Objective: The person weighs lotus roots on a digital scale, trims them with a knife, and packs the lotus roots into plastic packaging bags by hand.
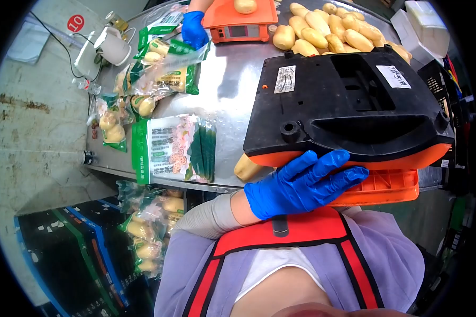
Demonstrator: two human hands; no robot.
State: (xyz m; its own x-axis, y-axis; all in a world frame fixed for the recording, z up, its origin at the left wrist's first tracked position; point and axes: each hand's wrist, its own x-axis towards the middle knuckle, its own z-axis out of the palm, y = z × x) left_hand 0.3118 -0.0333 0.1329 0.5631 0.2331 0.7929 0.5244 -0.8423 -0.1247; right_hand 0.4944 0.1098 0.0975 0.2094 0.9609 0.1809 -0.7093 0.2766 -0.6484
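A black-bottomed orange weighing scale [349,100] is tipped up in front of me, its underside with feet and labels facing me. My left hand [307,185], in a blue glove, lies along the scale's lower orange edge, fingers stretched out and apart. The glove seems to touch that edge, but I cannot tell how firmly. An orange ribbed tray-like part [386,187] shows beneath the scale. My right hand is out of sight. One potato [247,168] rests on the table by the scale's left corner.
A metal table [227,100] carries a potato heap [328,29], bagged potatoes [143,105] and a stack of printed bags [174,148]. Across it, a co-worker's blue-gloved hand [194,30] is beside another orange scale [241,33] bearing a potato. Black crates [69,259] stand lower left.
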